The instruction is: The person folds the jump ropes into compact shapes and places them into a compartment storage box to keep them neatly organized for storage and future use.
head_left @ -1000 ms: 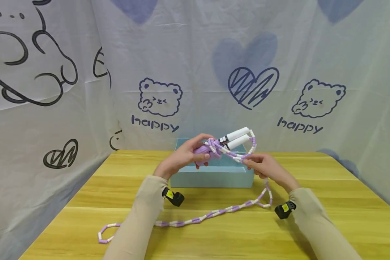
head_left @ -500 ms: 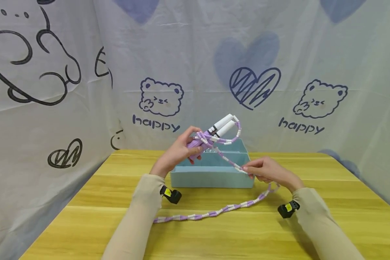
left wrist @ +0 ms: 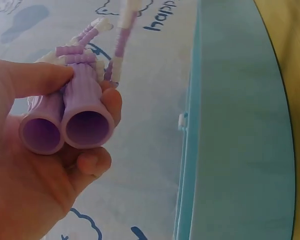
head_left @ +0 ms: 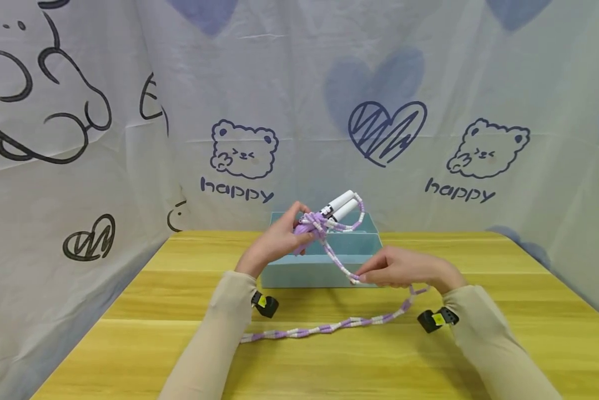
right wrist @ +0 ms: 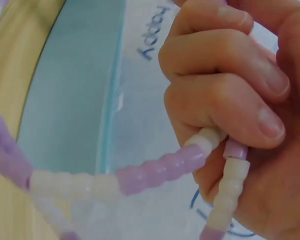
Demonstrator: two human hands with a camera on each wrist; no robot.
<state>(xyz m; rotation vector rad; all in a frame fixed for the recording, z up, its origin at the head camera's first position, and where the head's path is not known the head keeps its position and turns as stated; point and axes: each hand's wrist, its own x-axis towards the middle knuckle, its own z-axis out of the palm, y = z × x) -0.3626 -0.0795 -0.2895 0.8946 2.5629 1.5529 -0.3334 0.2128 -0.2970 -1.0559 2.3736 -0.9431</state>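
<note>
My left hand (head_left: 277, 243) holds the two handles of a beaded jump rope side by side, above the box. Their grips (left wrist: 82, 92) are purple with hollow ends, and their far ends (head_left: 340, 203) are white. Purple and white beaded cord is wound round the handles and loops off their white tips. Lower and to the right, my right hand (head_left: 404, 268) pinches a stretch of the cord (head_left: 335, 258) that runs down from the windings. In the right wrist view its fingers curl round the beaded cord (right wrist: 160, 172). More doubled cord (head_left: 324, 329) trails across the table.
A light blue box (head_left: 319, 276) with compartments stands at the back of the wooden table (head_left: 189, 303), just beyond and below my hands. A printed cloth (head_left: 309, 111) hangs behind the table, and another stretch hangs at the left.
The handles have shifted left and tipped more upright. My right hand has come lower, drawing the pinched cord down from the handles into a straighter strand.
</note>
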